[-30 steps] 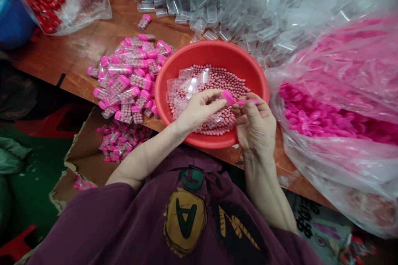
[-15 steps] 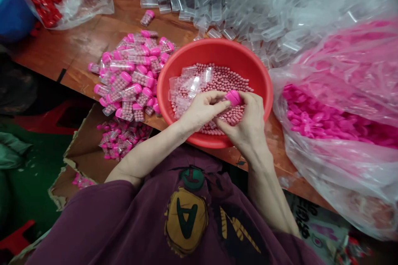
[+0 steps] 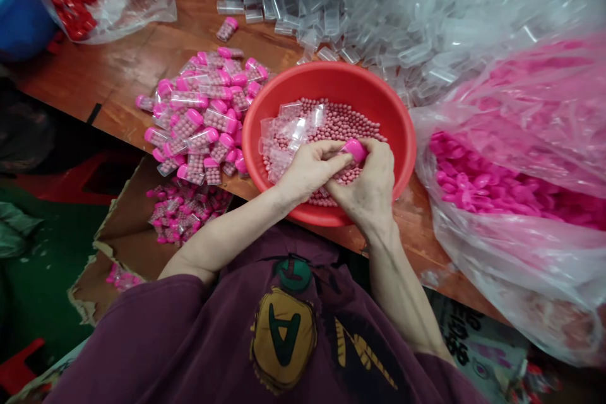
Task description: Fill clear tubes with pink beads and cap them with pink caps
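Pinching pink cap [image 3: 355,149] with nearly closed left hand [image 3: 309,167] and right hand [image 3: 372,183] (above red basin [image 3: 326,83], presumably to catch beads [image 3: 348,117])

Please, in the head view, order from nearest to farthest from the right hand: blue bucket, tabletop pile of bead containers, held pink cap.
1. Pink cap, at the right hand.
2. Tabletop pile of bead containers, left side.
3. Blue bucket, upper left corner.

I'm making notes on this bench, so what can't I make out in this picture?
Head view: anything beneath the pink cap, hidden by left hand and right hand.
Head view: the floor of the red basin, beneath pink beads.
Head view: the rest of the blue container, past the left edge.
Head view: top-right clear tubes, blurred.
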A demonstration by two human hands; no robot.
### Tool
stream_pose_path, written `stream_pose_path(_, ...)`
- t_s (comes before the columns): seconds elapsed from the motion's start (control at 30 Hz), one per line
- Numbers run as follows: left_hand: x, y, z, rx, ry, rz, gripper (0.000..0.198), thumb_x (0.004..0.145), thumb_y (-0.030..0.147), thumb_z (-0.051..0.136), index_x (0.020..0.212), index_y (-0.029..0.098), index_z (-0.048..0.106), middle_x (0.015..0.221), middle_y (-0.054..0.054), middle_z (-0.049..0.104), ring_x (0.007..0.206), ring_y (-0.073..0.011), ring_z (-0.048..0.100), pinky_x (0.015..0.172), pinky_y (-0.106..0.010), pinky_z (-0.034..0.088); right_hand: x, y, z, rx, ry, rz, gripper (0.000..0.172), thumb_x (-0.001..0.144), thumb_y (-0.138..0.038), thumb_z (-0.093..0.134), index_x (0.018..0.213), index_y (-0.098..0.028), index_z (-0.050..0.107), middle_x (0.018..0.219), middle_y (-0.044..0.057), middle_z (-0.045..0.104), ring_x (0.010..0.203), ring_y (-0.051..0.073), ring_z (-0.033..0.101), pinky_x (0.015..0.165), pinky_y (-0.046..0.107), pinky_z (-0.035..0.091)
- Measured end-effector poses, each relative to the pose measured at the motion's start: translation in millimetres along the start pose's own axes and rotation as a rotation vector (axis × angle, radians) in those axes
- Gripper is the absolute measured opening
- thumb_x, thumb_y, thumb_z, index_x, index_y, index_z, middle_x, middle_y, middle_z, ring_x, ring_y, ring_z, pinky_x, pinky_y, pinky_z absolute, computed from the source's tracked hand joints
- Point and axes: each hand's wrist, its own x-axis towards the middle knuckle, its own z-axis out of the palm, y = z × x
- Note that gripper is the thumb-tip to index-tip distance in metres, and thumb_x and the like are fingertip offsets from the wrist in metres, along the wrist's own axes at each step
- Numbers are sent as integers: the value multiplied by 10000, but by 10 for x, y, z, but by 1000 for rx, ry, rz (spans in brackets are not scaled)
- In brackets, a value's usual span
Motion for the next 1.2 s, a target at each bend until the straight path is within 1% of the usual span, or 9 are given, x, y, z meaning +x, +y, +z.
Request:
stream_pose_path(0.33,84,-15,106,-6,94,-67,126,916,68,846,1025,129,825,998,-66,828,901,-155,736,1031,-337,615,69,227,45,-80,-74,-147,545,858,-488,815,1323,-241,677,1029,134,734,917,376,717,822,556,615)
stream_pose_path(0.5,326,406,-219,174,129,318,176,1005,170,785,1179,142,792,1136,-76,837,1043,-178,765,1080,-331,615,150,362,131,52,-16,-259,1066,944,-648,847,1790,-211,369,1558,261,654,1257,450,748,1071,729,627)
stream_pose_path(0.57,384,730,-511,327,314,512,165,1054,185,730,1209,153,777,1183,-84,826,1088,-187,754,1094,-345,606,171,323,87,81,-18,-229,925,976,-607,843,1729,-212,479,1466,228,726,1146,396,793,1027,672,666)
stream_pose_path(0.67,441,1131,-976,583,600,545,262,1059,43,592,1239,161,742,1269,-115,806,1173,-202,735,1165,-405,583,154,113,-17,134,2,-195,350,1072,-418,736,1375,-243,750,1128,120,832,969,309,822,909,518,702)
stream_pose_path(0.77,513,1178,-1218,777,729,623,316,1070,26,572,1293,208,703,1410,-88,765,1387,-195,643,1335,-447,471,111,-116,-63,216,147,-138,164,1111,-348,662,1209,-276,773,1031,82,829,923,268,819,887,469,695)
stream_pose_path(0.83,530,1006,-1162,849,674,733,276,1101,112,633,1328,261,683,1457,-25,744,1426,-179,590,1384,-479,430,104,-80,-75,305,289,-73,181,1142,-384,618,1260,-304,730,945,34,788,771,221,764,787,436,675)
stream_pose_path(0.97,342,558,-646,984,157,696,208,1135,354,678,1317,268,731,1410,-30,779,1381,-225,651,1319,-505,497,-13,579,-337,334,626,57,255,1152,-359,524,1375,-303,633,987,48,750,727,194,683,681,389,603)
stream_pose_path(1.1,108,304,-113,1067,-211,570,262,1092,327,635,1263,192,782,1312,-85,827,1307,-242,739,1234,-455,561,-393,1160,-702,19,184,326,276,1065,-276,534,1275,-246,709,1108,106,771,956,255,716,940,503,642)
stream_pose_path(1.2,117,233,54,1099,-281,504,302,1056,272,613,1275,168,795,1286,-99,844,1230,-218,769,1179,-412,592,-673,1197,-669,-153,-128,349,382,979,-299,650,1336,-200,747,1322,188,763,1173,368,694,1052,625,608)
